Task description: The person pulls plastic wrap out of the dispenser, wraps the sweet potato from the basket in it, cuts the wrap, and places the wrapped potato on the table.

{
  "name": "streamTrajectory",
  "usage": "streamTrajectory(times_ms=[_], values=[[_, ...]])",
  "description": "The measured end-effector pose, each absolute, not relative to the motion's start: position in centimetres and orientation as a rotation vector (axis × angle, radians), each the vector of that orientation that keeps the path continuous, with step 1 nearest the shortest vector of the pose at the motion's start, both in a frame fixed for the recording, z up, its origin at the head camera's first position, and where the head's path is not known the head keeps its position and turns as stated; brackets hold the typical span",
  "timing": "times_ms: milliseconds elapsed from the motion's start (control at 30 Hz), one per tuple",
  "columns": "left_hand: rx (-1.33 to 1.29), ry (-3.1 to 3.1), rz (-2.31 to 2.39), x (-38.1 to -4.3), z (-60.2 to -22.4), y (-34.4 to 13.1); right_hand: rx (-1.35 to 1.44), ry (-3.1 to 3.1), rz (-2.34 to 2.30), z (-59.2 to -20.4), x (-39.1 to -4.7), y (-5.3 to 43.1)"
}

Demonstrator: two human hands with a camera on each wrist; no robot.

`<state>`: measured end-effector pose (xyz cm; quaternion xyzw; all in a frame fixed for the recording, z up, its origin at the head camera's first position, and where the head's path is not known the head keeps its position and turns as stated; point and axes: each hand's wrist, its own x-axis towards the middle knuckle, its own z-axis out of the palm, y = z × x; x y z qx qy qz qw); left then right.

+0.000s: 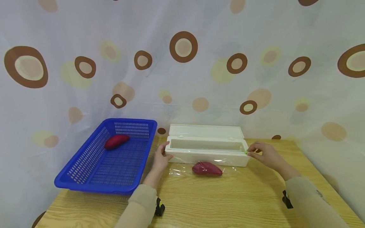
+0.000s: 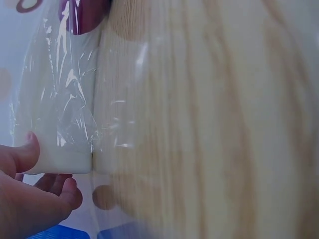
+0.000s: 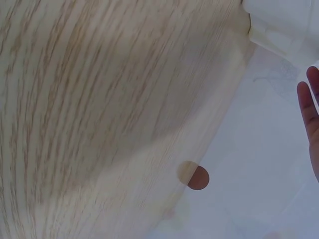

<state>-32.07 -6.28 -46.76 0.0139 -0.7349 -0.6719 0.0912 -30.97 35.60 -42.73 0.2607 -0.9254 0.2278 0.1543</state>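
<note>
A long white cling film dispenser (image 1: 205,158) stands on the table with its lid (image 1: 205,130) raised. Clear film (image 1: 178,171) hangs over its front and spreads onto the tabletop. On that film lies a red-purple sweet potato (image 1: 206,168). My left hand (image 1: 161,157) holds the dispenser's left end, thumb on the front. The left wrist view shows this hand (image 2: 35,191) beside the wrinkled film (image 2: 70,94). At the opposite end my right hand (image 1: 265,153) pinches a small green slide cutter (image 1: 246,152). Only some fingers of it (image 3: 309,112) appear in the right wrist view.
A blue plastic basket (image 1: 142,161) stands left of the dispenser, holding another red-purple sweet potato (image 1: 116,141). The wooden table (image 1: 216,202) reaches back to a spotted curtain (image 1: 211,38) behind the dispenser.
</note>
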Motion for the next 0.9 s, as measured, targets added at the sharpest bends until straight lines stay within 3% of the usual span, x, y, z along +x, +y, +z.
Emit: streamTrajectory(times_ms=[433,900], values=[[0.0,-2.368,-1.659,-31.6,-46.3,-6.2,0.624,-2.71,0.66,-42.8,-30.1,33.8],[0.066,-2.453,-1.604,-30.8,-45.3,-6.0,0.702,-2.574,0.546,-43.4,-30.2,31.8]])
